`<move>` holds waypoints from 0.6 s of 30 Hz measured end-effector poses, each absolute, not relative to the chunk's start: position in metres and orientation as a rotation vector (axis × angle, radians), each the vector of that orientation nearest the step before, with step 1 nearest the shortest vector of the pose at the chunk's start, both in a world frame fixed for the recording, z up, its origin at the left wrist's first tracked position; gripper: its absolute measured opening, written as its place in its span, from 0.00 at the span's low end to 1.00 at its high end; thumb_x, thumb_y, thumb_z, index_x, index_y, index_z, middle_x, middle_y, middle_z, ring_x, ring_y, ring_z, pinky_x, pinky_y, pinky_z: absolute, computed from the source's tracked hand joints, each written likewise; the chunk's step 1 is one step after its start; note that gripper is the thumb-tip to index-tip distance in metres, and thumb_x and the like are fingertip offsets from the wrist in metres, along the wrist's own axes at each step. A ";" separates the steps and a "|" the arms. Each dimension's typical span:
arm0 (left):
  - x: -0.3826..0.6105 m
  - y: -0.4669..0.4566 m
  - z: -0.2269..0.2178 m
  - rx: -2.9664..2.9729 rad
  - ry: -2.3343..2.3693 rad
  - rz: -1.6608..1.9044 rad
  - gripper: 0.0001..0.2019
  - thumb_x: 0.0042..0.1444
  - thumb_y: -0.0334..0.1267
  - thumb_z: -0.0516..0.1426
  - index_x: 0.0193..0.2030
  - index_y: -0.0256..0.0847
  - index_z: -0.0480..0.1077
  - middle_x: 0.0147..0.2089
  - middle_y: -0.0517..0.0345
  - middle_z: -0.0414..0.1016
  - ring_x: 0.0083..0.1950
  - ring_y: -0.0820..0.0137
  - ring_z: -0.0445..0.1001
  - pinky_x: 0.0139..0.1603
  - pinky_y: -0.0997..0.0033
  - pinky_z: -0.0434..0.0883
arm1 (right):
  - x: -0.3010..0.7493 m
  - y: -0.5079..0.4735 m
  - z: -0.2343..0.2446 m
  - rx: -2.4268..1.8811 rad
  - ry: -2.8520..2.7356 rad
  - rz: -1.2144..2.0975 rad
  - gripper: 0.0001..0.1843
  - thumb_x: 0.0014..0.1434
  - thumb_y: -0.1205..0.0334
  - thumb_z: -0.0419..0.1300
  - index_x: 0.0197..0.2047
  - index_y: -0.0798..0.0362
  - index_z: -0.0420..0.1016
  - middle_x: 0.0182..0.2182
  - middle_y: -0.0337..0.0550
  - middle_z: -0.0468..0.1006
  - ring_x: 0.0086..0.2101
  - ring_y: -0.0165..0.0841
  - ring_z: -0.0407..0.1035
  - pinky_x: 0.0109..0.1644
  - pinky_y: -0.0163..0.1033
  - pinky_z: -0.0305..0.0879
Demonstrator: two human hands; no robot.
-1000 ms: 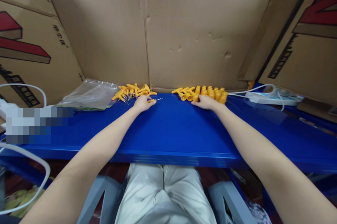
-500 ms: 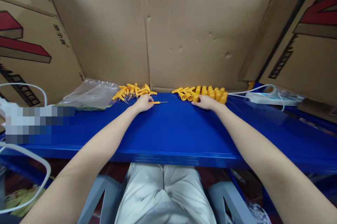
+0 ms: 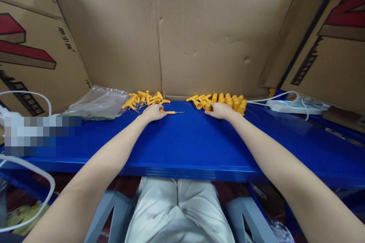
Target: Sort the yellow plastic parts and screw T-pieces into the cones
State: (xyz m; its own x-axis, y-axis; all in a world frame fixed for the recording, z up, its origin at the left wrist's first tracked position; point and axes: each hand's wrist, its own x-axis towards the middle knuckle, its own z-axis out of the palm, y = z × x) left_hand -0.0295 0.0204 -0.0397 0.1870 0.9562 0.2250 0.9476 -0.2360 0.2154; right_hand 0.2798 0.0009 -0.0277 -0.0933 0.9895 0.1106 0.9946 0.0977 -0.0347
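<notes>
My left hand [image 3: 153, 113] rests on the blue table [image 3: 182, 140] with its fingers closed on a small orange corkscrew [image 3: 171, 112] whose metal spiral points right. Just behind it lies a pile of orange T-shaped corkscrews [image 3: 144, 98]. My right hand [image 3: 221, 110] is closed on an orange cap [image 3: 208, 106] at the near left edge of a group of orange caps [image 3: 229, 101]. A few more T-shaped orange pieces [image 3: 196, 100] lie left of the caps.
Cardboard walls [image 3: 199, 34] close off the back and both sides. A clear plastic bag [image 3: 95, 102] lies at the left. A white power strip [image 3: 293, 107] with cables sits at the right. White cables [image 3: 34, 182] loop at the left edge.
My left hand has drawn one corkscrew out of the pile and slid it to the right. My right hand has shifted slightly left with a cap.
</notes>
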 end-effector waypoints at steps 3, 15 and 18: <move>-0.031 0.022 -0.042 2.485 1.836 0.410 0.22 0.55 0.48 0.56 0.53 0.42 0.75 0.53 0.48 0.77 0.55 0.54 0.74 0.56 0.59 0.67 | 0.269 -0.008 -0.023 -2.007 -2.289 -0.139 0.23 0.62 0.50 0.54 0.52 0.59 0.73 0.49 0.61 0.77 0.49 0.52 0.72 0.50 0.48 0.66; -0.031 0.022 -0.041 2.577 1.710 0.347 0.23 0.56 0.50 0.53 0.52 0.40 0.76 0.46 0.50 0.79 0.47 0.59 0.75 0.47 0.67 0.68 | 0.248 -0.014 -0.027 -1.731 -2.437 -0.253 0.18 0.60 0.62 0.55 0.53 0.55 0.71 0.52 0.53 0.76 0.51 0.46 0.71 0.48 0.44 0.67; -0.030 0.021 -0.040 2.566 1.682 0.370 0.20 0.56 0.48 0.54 0.50 0.41 0.77 0.38 0.53 0.79 0.43 0.61 0.76 0.44 0.68 0.67 | 0.247 -0.008 -0.034 -1.597 -2.466 -0.189 0.18 0.61 0.60 0.57 0.53 0.56 0.71 0.51 0.53 0.76 0.49 0.45 0.72 0.48 0.45 0.67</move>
